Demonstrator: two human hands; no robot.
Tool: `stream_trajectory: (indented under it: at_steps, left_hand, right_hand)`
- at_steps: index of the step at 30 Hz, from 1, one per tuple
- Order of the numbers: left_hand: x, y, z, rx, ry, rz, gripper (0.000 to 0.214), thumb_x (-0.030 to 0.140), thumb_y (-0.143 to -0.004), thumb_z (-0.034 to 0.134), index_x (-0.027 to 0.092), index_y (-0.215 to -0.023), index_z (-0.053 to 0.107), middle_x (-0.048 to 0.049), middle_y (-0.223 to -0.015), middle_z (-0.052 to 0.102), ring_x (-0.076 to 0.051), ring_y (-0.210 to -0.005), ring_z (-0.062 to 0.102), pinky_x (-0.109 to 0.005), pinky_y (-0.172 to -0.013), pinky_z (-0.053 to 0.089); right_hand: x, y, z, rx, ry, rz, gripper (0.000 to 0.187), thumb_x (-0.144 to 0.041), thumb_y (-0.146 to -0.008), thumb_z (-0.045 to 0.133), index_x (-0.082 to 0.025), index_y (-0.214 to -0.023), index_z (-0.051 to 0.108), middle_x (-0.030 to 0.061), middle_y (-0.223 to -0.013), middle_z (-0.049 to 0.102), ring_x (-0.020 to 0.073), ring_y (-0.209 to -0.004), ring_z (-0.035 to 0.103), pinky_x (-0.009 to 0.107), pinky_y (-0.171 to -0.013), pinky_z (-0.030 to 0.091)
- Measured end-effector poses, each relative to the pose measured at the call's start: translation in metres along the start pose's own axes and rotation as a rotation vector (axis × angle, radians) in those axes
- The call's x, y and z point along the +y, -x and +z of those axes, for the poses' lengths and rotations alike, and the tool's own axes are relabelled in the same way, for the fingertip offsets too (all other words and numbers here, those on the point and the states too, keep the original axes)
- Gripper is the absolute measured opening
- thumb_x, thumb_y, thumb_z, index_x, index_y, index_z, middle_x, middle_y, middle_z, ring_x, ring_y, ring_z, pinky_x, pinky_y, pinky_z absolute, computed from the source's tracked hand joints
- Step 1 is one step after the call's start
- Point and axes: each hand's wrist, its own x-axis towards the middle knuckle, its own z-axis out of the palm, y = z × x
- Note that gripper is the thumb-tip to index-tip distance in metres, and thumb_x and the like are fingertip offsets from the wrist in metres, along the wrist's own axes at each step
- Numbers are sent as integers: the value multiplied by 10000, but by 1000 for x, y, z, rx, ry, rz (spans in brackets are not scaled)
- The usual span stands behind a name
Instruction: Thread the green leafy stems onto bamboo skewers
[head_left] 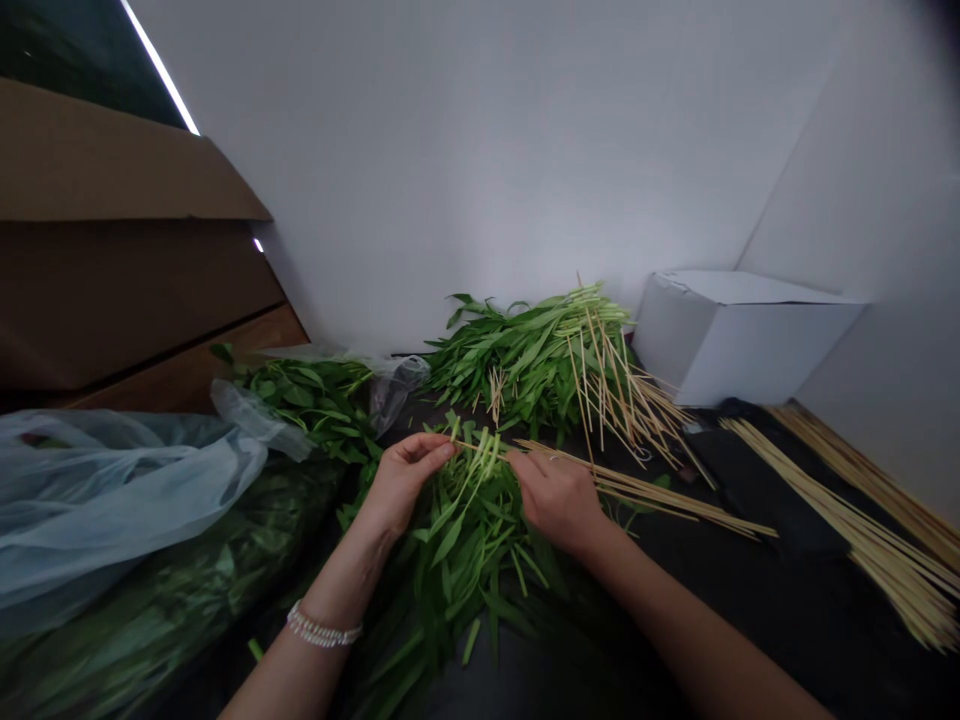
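A thin bamboo skewer (470, 446) runs level between my hands, with several pale green stems of leafy greens (487, 455) lined up across it. My left hand (409, 475) is closed in a pinch at the skewer's left end, on a green stem (454, 428) there. At the other side, my right hand (559, 495) is closed around the skewer, its fingertips close to the stems. Long leaves (450, 545) hang from the stems over a loose heap of greens on the dark surface. What lies under my right palm is hidden.
Behind my hands is a pile of skewered greens (525, 345), stick ends pointing right. Loose skewers (660, 492) lie beside my right hand, and more bundles (847, 535) lie farther right. A white box (772, 340) stands behind them. Plastic bags of greens (135, 500) fill the left.
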Motion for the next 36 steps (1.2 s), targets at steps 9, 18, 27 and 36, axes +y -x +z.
stream_trajectory:
  at_steps: [9,18,27,36]
  left_hand:
    - [0,-1,0,46,-36,33,286,334,-528,879,170,-704,725,-18,-697,723,-130,-627,625,-248,-684,489]
    - [-3,-1,0,-5,14,-19,256,294,-538,883,173,-702,728,0,-684,723,-98,-611,620,-212,-666,475]
    - [-1,2,2,-30,15,-82,315,316,-498,893,157,-704,716,-27,-682,728,-131,-604,641,-242,-643,505]
    - [-2,1,3,-49,29,-99,306,310,-496,893,161,-693,714,-24,-685,736,-133,-609,652,-244,-656,506]
  right_hand:
    - [-2,2,1,-19,-23,1,291,-110,-879,417,-138,-1069,635,31,-724,621,145,-584,525,298,-563,330]
    - [-4,3,3,-26,-46,4,293,-89,-864,416,-135,-1056,633,27,-713,616,143,-576,530,288,-562,340]
    - [-7,3,2,-42,-66,-10,287,-92,-868,410,-120,-1048,633,31,-704,608,149,-580,534,290,-555,358]
    - [-7,4,4,-46,-81,-3,282,-88,-864,406,-126,-1036,626,32,-703,611,149,-596,542,283,-562,369]
